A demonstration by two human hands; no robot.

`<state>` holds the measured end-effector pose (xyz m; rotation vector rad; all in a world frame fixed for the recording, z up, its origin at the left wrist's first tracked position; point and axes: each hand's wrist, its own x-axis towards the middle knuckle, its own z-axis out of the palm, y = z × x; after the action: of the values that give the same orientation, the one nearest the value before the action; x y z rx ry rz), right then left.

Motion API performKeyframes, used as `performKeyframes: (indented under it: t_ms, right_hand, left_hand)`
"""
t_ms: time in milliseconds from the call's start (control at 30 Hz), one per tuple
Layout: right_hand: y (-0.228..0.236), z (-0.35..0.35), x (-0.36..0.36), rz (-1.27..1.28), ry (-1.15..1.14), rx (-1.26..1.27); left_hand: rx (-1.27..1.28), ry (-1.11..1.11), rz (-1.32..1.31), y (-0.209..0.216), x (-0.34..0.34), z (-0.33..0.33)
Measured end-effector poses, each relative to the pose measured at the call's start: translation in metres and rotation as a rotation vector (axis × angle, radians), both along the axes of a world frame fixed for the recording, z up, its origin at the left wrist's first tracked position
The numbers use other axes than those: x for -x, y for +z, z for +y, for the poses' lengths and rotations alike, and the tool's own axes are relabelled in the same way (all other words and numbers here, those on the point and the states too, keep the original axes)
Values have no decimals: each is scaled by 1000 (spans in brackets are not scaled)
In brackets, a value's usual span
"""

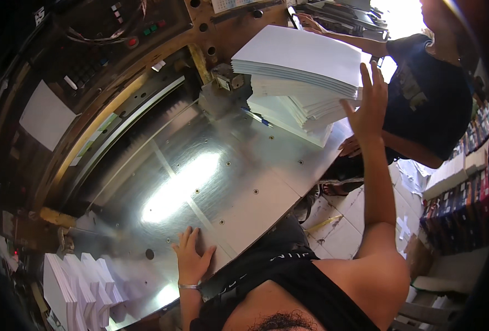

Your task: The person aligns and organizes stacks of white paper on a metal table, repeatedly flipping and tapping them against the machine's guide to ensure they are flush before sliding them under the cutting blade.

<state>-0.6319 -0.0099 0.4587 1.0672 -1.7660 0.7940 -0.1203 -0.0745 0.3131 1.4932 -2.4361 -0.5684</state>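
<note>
My left hand (pixel 193 258) rests on the metal table (pixel 239 204) near its front edge, fingers stretched out, thumb apart, nothing in it. My right hand (pixel 370 105) is raised at the right side of a tall stack of white paper (pixel 305 52). Its fingers are spread, and the fingertips are at the stack's edge; whether they touch it I cannot tell. The stack is made of several thick layers, the lower ones fanned unevenly. A blue and white pen (pixel 257 117) lies on the table beside the stack.
A machine (pixel 128 105) with a long slot and control buttons stands along the table's far left. Folded white paper bundles (pixel 81 292) stand at the near left corner. A co-worker in a dark shirt (pixel 429 102) stands at the right. Piled books (pixel 460 204) line the right side.
</note>
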Motion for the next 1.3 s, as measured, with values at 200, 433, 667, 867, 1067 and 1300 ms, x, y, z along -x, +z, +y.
performKeyframes:
  t_ms: [200, 433, 667, 867, 1067, 1300]
  right_hand:
    - [17, -1, 50, 82, 178, -244]
    - [42, -10, -9, 227, 372, -190]
    - [42, -4, -90, 214, 599, -18]
    - [32, 25, -115, 153, 695, -46]
    - [74, 70, -68, -521, 698, -216]
    - [-19, 16, -50, -1997, 1328, -236]
  left_hand:
    - [16, -64, -34, 9, 15, -15]
    - [-413, -386, 564, 65, 94, -63]
    - [-1227, -479, 993, 151, 253, -107]
    - [-1329, -551, 1349, 165, 280, -86]
    - [-1159, -317, 1459, 109, 240, -77]
    - [-1136, -369, 1484, 57, 145, -61]
